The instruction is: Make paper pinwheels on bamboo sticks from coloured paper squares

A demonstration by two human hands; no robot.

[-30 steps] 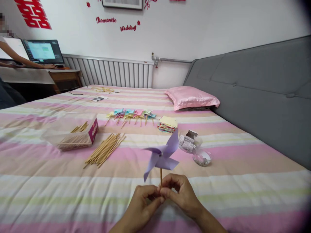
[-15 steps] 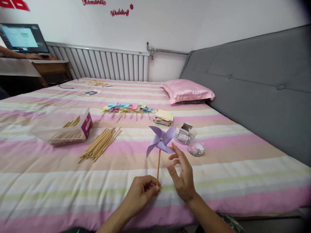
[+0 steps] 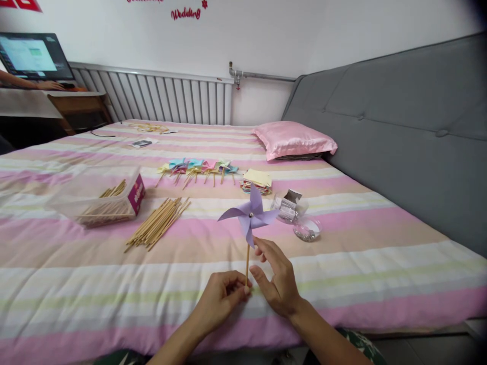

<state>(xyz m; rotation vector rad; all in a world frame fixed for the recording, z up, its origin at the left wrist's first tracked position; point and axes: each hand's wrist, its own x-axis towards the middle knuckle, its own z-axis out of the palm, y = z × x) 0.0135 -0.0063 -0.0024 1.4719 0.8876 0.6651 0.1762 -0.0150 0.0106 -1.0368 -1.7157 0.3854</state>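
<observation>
A purple paper pinwheel [image 3: 255,219] stands upright on a thin wooden stick, a small metal pin at its centre. My left hand [image 3: 224,296] pinches the lower end of that stick between thumb and fingers. Just right of the stick, my right hand [image 3: 277,279] is open, thumb and fingers apart and bent, with the fingertips close below the blades; whether they touch a blade is hard to tell. Beyond the pinwheel lies a stack of coloured paper squares [image 3: 257,181]. A round clear dish of small metal pieces [image 3: 307,229] sits to the right.
On the striped bed lie a bundle of wooden sticks [image 3: 158,224], a clear plastic box [image 3: 95,203] with more sticks, several finished pinwheels [image 3: 196,167], an opened small carton [image 3: 289,205] and a pink pillow [image 3: 292,141]. Another person's hand [image 3: 49,85] rests at a desk with a monitor.
The pinwheel's blades have turned to a different angle. My right hand has moved down and left, closer to the stick. My left hand keeps its hold.
</observation>
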